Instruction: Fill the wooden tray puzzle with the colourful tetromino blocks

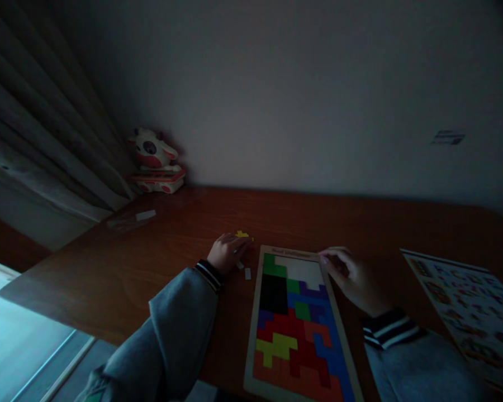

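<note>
Far left, a pale curtain [46,111] hangs in folds beside the wooden table [184,223]. Next, a toy cow [155,159] in white and red stands at the table's back edge, near the wall; in front of it lies a white strip [146,215]. The left hand [225,252], in a gray sleeve with a striped cuff, rests palm down on the table, its fingers extended and slightly bent. The fingertips reach to a yellow piece [242,234]; whether they grip it cannot be told. Just beside this hand lie two small white pieces [247,273]. Center right, the puzzle board [288,252] lies flat on the table between the two hands. Colored blocks fill most of its frame, including a black block [273,294] at the left; a pale bare patch [302,271] shows near the top. The right hand [352,273] is at the board's upper right corner, thumb and forefinger curved toward it; whether they pinch the corner or merely rest there cannot be told. Farther right lies a printed sheet [473,307], below a small label [448,137] on the wall.
</note>
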The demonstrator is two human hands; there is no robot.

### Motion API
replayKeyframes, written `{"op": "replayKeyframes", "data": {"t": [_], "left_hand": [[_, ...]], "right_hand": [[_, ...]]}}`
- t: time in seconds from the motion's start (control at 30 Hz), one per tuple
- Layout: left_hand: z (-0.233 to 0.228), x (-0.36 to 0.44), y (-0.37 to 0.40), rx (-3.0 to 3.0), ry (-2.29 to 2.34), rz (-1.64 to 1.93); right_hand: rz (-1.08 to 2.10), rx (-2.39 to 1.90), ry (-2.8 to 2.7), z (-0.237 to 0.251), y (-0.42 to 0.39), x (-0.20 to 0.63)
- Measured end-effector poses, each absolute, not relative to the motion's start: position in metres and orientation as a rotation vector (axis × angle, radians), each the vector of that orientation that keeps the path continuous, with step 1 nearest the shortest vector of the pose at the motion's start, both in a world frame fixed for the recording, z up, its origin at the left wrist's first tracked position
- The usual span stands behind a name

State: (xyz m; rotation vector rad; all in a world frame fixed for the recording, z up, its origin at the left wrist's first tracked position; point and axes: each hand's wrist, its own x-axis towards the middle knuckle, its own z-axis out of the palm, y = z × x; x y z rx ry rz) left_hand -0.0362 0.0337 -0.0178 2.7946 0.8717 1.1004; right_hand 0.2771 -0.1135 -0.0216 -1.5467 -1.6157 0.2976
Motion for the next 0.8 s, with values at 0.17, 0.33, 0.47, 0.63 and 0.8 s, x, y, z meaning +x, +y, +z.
{"op": "replayKeyframes", "data": {"t": [0.17, 0.33, 0.47, 0.63, 0.8], "left_hand": [[-0.014, -0.01, 0.016, 2.391, 0.866, 1.286], [-0.008, 0.017, -0.015, 2.178, 0.72, 1.159], [-0.003, 0.029, -0.032, 2.12, 0.56, 1.05], [-0.001, 0.03, -0.035, 2.159, 0.522, 1.01], [-0.006, 0.021, -0.029, 2.357, 0.661, 0.943]], "right_hand": [[0.354, -1.499, -1.576, -0.009, -0.098, 0.259], [0.501, -1.454, -1.602, 0.0, -0.104, 0.24], [0.539, -1.416, -1.675, 0.0, -0.113, 0.234], [0.483, -1.427, -1.696, -0.005, -0.112, 0.241], [0.33, -1.506, -1.734, -0.015, -0.111, 0.268]]}}
